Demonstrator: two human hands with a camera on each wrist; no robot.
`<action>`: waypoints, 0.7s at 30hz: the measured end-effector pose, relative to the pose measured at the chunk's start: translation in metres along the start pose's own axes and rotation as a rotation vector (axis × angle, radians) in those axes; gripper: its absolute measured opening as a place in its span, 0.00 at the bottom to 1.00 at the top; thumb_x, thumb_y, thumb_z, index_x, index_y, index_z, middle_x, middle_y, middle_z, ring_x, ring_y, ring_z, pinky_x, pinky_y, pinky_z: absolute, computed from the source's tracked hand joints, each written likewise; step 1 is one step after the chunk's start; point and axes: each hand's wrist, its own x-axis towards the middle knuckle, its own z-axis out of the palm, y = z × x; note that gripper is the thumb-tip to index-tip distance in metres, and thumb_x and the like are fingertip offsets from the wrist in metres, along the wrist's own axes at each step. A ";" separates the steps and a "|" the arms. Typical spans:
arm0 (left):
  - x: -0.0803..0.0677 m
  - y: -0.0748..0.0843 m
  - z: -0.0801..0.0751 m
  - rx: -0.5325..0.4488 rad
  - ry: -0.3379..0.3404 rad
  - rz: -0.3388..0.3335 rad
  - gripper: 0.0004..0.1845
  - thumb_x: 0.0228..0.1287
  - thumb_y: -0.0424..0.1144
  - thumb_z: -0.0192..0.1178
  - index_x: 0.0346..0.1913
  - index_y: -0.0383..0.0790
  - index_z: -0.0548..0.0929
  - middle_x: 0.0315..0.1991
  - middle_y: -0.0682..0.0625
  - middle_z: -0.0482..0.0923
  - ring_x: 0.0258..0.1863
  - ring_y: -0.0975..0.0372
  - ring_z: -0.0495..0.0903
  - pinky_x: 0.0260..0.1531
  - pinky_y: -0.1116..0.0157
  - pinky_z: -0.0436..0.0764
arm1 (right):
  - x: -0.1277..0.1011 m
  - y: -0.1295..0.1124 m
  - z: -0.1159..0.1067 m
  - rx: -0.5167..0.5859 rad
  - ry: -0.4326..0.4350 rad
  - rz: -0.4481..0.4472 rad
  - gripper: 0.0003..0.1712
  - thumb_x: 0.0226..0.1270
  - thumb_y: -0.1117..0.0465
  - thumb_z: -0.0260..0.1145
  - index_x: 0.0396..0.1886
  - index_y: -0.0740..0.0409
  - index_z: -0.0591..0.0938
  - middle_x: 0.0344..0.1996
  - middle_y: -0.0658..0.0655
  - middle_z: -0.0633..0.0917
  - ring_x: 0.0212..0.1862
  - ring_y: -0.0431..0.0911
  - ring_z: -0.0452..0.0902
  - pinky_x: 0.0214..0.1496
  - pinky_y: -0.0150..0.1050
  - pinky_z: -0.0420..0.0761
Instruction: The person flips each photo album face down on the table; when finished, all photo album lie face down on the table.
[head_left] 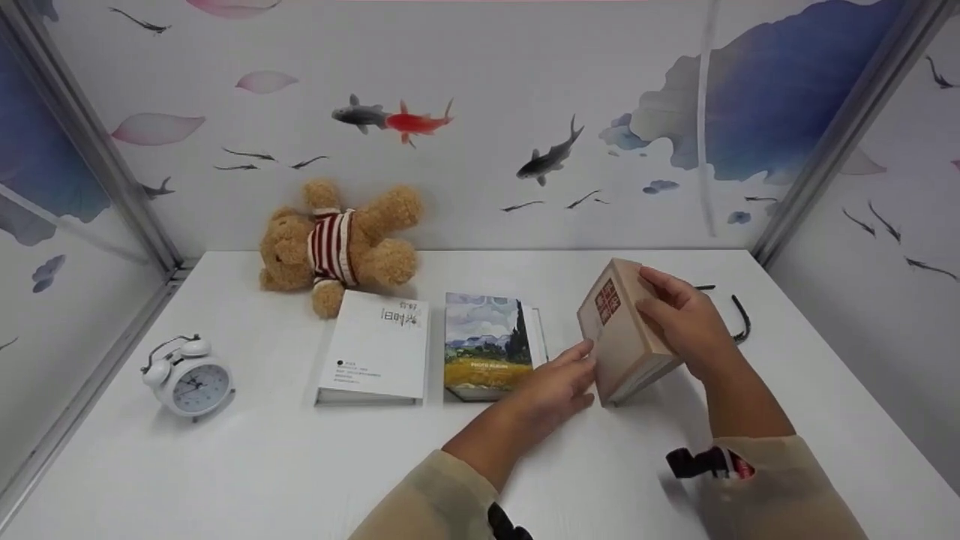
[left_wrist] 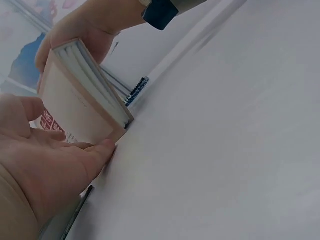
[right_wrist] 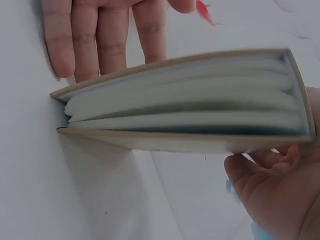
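Observation:
A thick beige photo album [head_left: 600,330] with a red label stands upright and tilted on the table, right of centre. My right hand [head_left: 686,322] grips it at the spine, the thumb lying on the spine. The fingers of my left hand [head_left: 551,390] are fairly straight and rest against the front cover near its lower edge. In the left wrist view the left palm [left_wrist: 50,165] is turned up beside the cover. From the right wrist the pages [right_wrist: 190,100] show slightly fanned between the covers. Left of it lies a landscape-cover photo album [head_left: 484,345].
A white book [head_left: 375,349] lies left of the landscape album. Behind it a teddy bear [head_left: 337,244] lies against the back wall. A white alarm clock [head_left: 196,386] stands at the left. Dark glasses [head_left: 741,319], partly hidden, lie behind my right hand. Printed walls enclose the table [head_left: 262,472].

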 end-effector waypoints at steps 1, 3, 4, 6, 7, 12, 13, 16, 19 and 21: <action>0.000 0.000 0.000 -0.017 0.003 -0.001 0.29 0.77 0.46 0.49 0.77 0.50 0.59 0.79 0.44 0.52 0.79 0.50 0.50 0.76 0.48 0.56 | 0.001 0.002 0.000 -0.022 0.002 0.000 0.36 0.73 0.46 0.60 0.77 0.41 0.62 0.76 0.49 0.63 0.75 0.49 0.62 0.71 0.44 0.72; 0.001 0.000 0.000 -0.030 0.008 0.011 0.29 0.77 0.44 0.47 0.77 0.48 0.58 0.80 0.44 0.50 0.80 0.50 0.49 0.77 0.48 0.54 | 0.003 0.005 -0.001 -0.043 0.001 0.002 0.40 0.70 0.41 0.62 0.77 0.42 0.60 0.77 0.49 0.63 0.76 0.49 0.61 0.71 0.46 0.72; 0.001 0.001 0.001 -0.026 0.011 0.018 0.30 0.77 0.44 0.47 0.78 0.48 0.57 0.80 0.45 0.48 0.80 0.50 0.48 0.77 0.49 0.53 | 0.004 0.007 -0.002 -0.043 -0.001 0.006 0.41 0.69 0.41 0.62 0.78 0.41 0.60 0.77 0.48 0.62 0.76 0.49 0.61 0.71 0.46 0.72; 0.003 0.001 0.001 -0.015 0.020 0.029 0.30 0.77 0.44 0.47 0.78 0.46 0.56 0.81 0.46 0.46 0.80 0.51 0.47 0.78 0.50 0.52 | 0.005 0.011 -0.004 -0.031 -0.003 0.023 0.42 0.69 0.40 0.63 0.78 0.40 0.59 0.77 0.48 0.61 0.77 0.49 0.60 0.72 0.46 0.70; 0.003 0.001 0.001 -0.004 0.028 0.033 0.30 0.77 0.44 0.47 0.78 0.46 0.56 0.81 0.47 0.46 0.80 0.52 0.46 0.78 0.51 0.52 | 0.006 0.013 -0.006 -0.022 -0.003 0.037 0.42 0.68 0.40 0.63 0.78 0.40 0.59 0.77 0.48 0.61 0.77 0.48 0.59 0.73 0.46 0.69; 0.004 0.001 0.000 0.038 0.056 0.043 0.31 0.76 0.43 0.48 0.78 0.45 0.55 0.81 0.46 0.45 0.81 0.53 0.44 0.78 0.51 0.52 | 0.010 0.027 -0.012 -0.001 -0.011 0.103 0.44 0.67 0.42 0.66 0.78 0.42 0.58 0.78 0.48 0.58 0.79 0.48 0.54 0.78 0.48 0.60; 0.003 0.001 0.000 0.041 0.058 0.046 0.32 0.76 0.43 0.49 0.78 0.45 0.55 0.81 0.45 0.45 0.81 0.53 0.44 0.78 0.51 0.52 | 0.011 0.030 -0.013 -0.002 -0.016 0.110 0.45 0.67 0.43 0.66 0.78 0.43 0.58 0.78 0.48 0.58 0.79 0.48 0.53 0.79 0.48 0.59; 0.002 0.001 -0.001 0.062 0.057 0.045 0.33 0.75 0.44 0.50 0.78 0.45 0.54 0.81 0.46 0.45 0.81 0.54 0.42 0.79 0.53 0.50 | 0.014 0.039 -0.014 0.005 -0.027 0.135 0.44 0.68 0.48 0.67 0.78 0.47 0.57 0.78 0.49 0.58 0.80 0.47 0.51 0.80 0.47 0.55; 0.002 0.001 -0.001 0.091 0.065 0.046 0.34 0.74 0.45 0.51 0.79 0.45 0.54 0.81 0.48 0.46 0.81 0.54 0.42 0.79 0.53 0.49 | 0.016 0.045 -0.014 0.008 -0.042 0.165 0.44 0.68 0.51 0.67 0.79 0.47 0.57 0.78 0.49 0.58 0.80 0.48 0.50 0.81 0.47 0.54; 0.001 0.002 -0.001 0.107 0.077 0.047 0.34 0.73 0.46 0.51 0.78 0.46 0.54 0.81 0.49 0.46 0.81 0.54 0.42 0.79 0.53 0.48 | 0.018 0.049 -0.013 0.007 -0.050 0.188 0.44 0.68 0.51 0.67 0.79 0.45 0.57 0.78 0.49 0.59 0.80 0.48 0.50 0.81 0.48 0.54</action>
